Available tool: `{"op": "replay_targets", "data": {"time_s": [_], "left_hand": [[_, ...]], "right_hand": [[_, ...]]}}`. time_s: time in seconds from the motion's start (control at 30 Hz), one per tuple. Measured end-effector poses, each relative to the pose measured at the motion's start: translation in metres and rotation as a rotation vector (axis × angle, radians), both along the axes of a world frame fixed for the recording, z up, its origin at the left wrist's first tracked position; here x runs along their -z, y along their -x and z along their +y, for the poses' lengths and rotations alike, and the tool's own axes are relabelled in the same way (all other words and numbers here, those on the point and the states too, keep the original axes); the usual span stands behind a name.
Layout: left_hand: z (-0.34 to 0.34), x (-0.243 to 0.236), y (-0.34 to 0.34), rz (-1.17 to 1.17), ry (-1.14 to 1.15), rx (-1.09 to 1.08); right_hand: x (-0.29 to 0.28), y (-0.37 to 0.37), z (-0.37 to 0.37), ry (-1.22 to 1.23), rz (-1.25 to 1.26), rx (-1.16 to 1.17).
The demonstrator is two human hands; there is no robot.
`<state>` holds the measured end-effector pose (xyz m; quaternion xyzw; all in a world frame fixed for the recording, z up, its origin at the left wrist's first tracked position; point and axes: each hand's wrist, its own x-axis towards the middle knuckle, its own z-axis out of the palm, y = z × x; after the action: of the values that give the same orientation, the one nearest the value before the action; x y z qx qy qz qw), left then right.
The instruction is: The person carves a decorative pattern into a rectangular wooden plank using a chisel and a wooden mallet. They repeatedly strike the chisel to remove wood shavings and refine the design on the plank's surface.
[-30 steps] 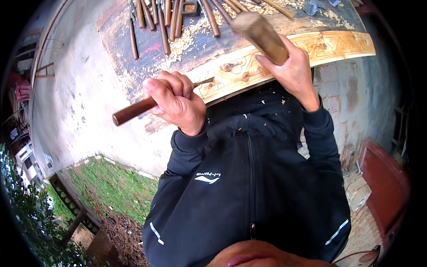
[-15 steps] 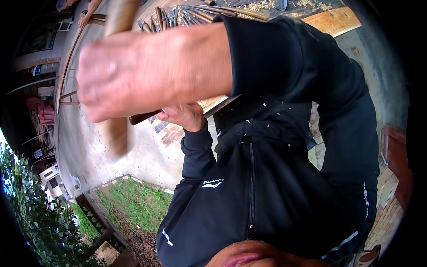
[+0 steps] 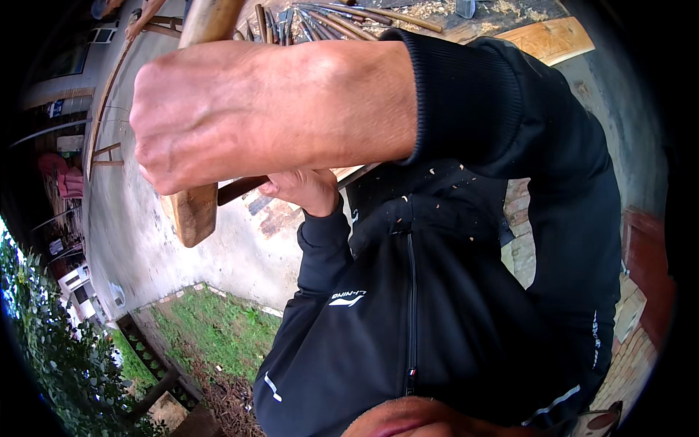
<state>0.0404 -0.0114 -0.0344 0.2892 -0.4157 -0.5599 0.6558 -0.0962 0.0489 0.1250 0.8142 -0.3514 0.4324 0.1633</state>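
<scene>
Across the upper left, the right hand (image 3: 193, 120) is clenched round a thick, blunt-ended wooden mallet (image 3: 193, 218). Just below that forearm (image 3: 357, 102), the left hand (image 3: 309, 191) grasps a smooth, dark brown handle (image 3: 239, 189); whether mallet and handle touch, I cannot tell. Close beside the left hand shows a strip of the pale wooden board (image 3: 553, 41), its far end past the right sleeve (image 3: 473, 102). Beyond, slim wooden-handled tools (image 3: 411, 22) and pale shavings (image 3: 421, 9) lie on the tabletop (image 3: 459, 34).

Soft daylight brightens the concrete (image 3: 127, 244), while fisheye distortion curves the black-rimmed edges.
</scene>
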Motion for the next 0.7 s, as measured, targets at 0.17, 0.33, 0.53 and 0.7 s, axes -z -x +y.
{"op": "replay_targets", "data": {"time_s": [0.17, 0.33, 0.53, 0.7], "left_hand": [[-0.014, -0.005, -0.013, -0.122, -0.025, -0.004], [-0.011, -0.039, 0.014, -0.035, 0.063, 0.288], [-0.009, -0.043, 0.028, -0.092, 0.079, 0.289], [-0.009, -0.042, 0.030, -0.081, 0.063, 0.290]], "right_hand": [[-0.054, -0.004, -0.021, -0.294, 0.202, 0.208], [-0.064, 0.004, -0.033, 0.079, -0.231, 0.299], [-0.060, 0.031, -0.028, 0.072, -0.058, 0.340], [-0.043, 0.037, -0.041, 0.329, 0.123, 0.311]]}}
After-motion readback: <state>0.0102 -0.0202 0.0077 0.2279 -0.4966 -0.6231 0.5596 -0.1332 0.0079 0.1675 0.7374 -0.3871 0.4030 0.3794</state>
